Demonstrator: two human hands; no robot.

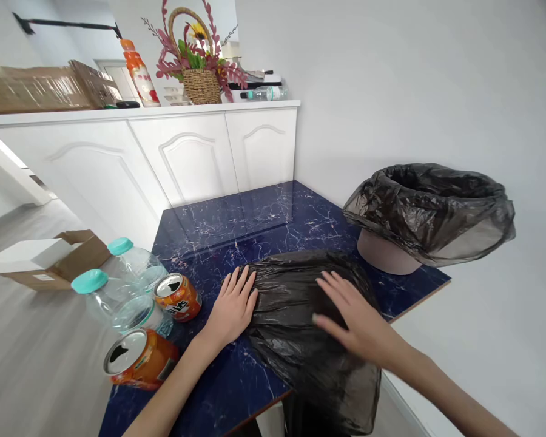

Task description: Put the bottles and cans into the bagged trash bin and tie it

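A black plastic garbage bag [291, 303] lies spread over the blue marbled tabletop [222, 237], its lower part hanging past the near edge. My left hand [234, 303] rests flat on the bag's left side, fingers stretched out and close together. Over the bag's right part is my right hand [350, 315], fingers extended and thumb apart, slightly blurred; whether it touches the film I cannot tell. Beyond it on the right stands a pinkish trash bin [386, 252], lined with another black bag [423, 206] folded over its rim.
Left of my left arm stand two opened orange soda cans [141, 358] and two clear bottles with turquoise caps [122, 303]. An open cardboard box [73, 264] is farther left. Behind the table, a white cabinet [195, 158] carries a flower basket [201, 85] and an orange-capped bottle [141, 79].
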